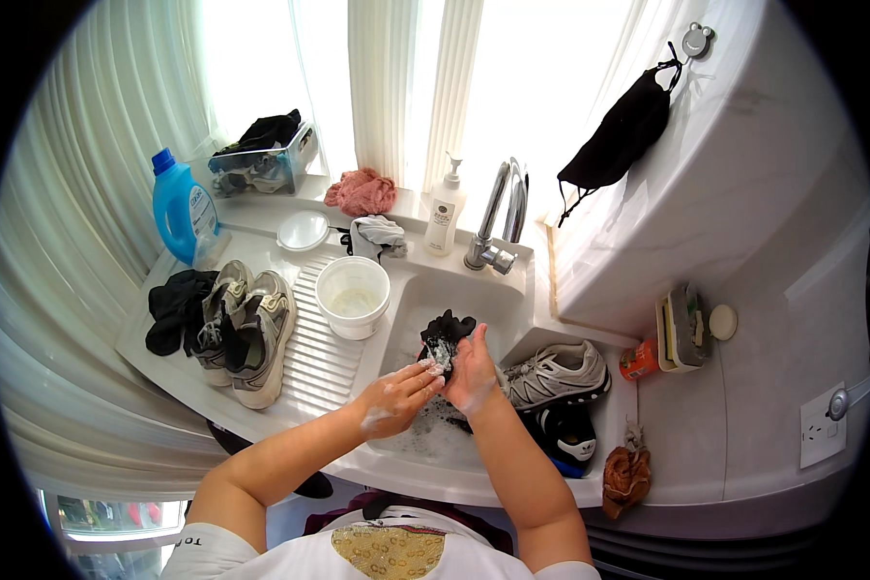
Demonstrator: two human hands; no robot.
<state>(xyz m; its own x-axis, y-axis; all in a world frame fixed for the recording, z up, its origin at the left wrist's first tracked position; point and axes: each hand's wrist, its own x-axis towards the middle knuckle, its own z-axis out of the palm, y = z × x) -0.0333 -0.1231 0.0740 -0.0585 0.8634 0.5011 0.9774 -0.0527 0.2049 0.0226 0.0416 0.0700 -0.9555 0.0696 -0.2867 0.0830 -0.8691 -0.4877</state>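
Note:
A black cloth (pixel 447 333) with white suds on it is bunched over the sink basin. My right hand (pixel 473 372) holds it from the right, thumb up along its side. Across its lower part lies my left hand (pixel 401 394), fingers stretched and flat, fingertips touching the cloth at the suds. White foam coats parts of both hands. Beneath them, the white sink (pixel 411 319) has dark specks and suds on its floor. What the cloth's folds form cannot be made out.
Left of the basin stand a white tub (pixel 352 298), a pair of grey shoes (pixel 261 338) and a blue detergent bottle (pixel 172 208). A pump bottle (pixel 444 213) and the faucet (pixel 494 222) rise behind it. More sneakers (pixel 557 375) sit at the basin's right edge.

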